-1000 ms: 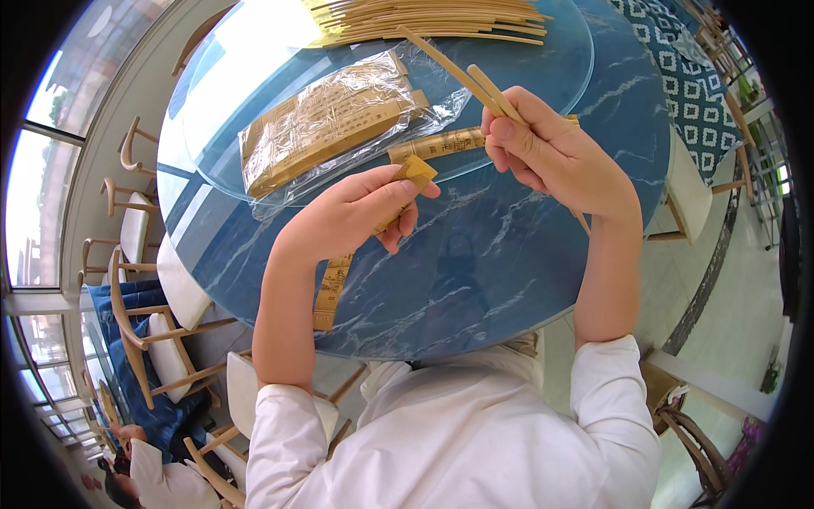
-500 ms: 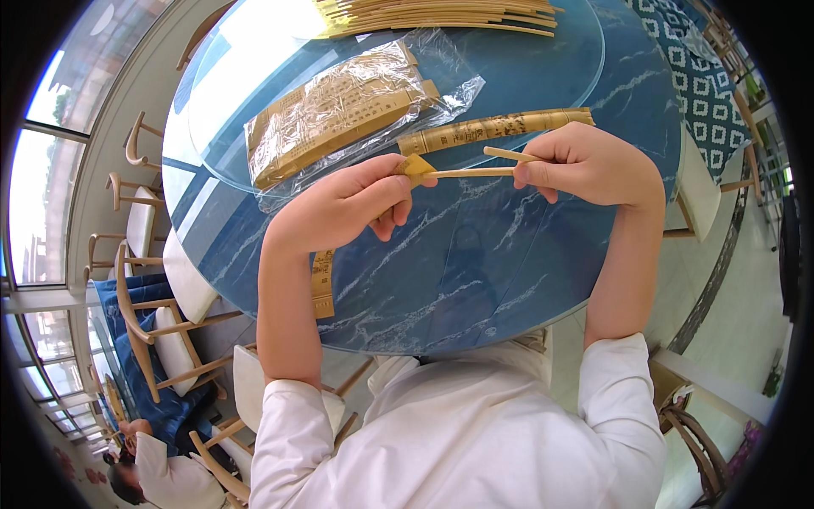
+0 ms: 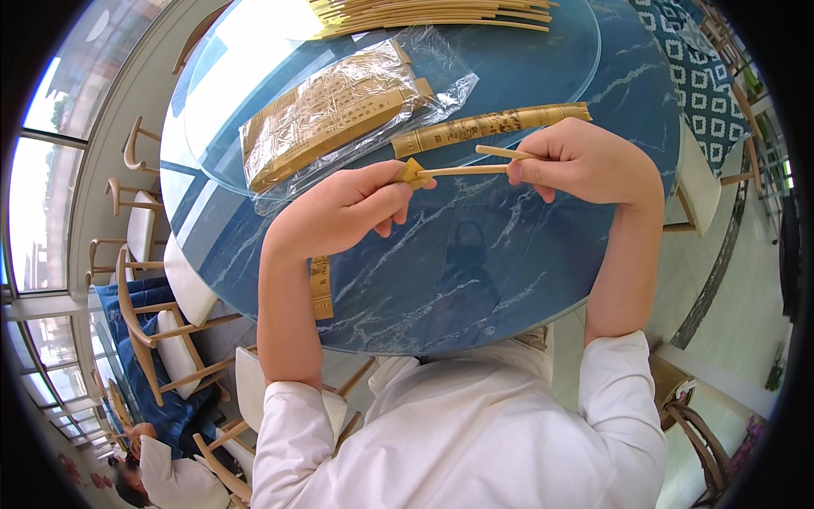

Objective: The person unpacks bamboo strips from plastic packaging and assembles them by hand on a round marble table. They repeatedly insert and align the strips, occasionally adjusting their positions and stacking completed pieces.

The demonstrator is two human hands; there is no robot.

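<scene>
My left hand [image 3: 352, 204] is closed, pinching a small folded end of brown paper [image 3: 413, 172] between thumb and fingers. My right hand [image 3: 564, 165] grips two pale wooden chopsticks. One chopstick [image 3: 466, 170] reaches left to the paper at my left fingertips; how far it goes in is hard to see. The other chopstick [image 3: 500, 152] points left above it, its tip free. Beside my left forearm a strip of printed brown paper [image 3: 320, 288] shows, partly hidden by the arm. Beyond my hands lies a long printed paper sleeve [image 3: 487, 127].
A clear plastic bag [image 3: 326, 114] with a stack of printed brown paper sleeves lies on the blue marbled table [image 3: 424, 297]. Many chopsticks [image 3: 441, 17] lie at the far side on a round glass turntable. Wooden chairs [image 3: 174, 339] and a person [image 3: 174, 471] are at the left.
The paper end at my left fingertips has turned a little and now shows a pointed flap around the chopstick. My hands have otherwise barely moved; the view has shifted slightly.
</scene>
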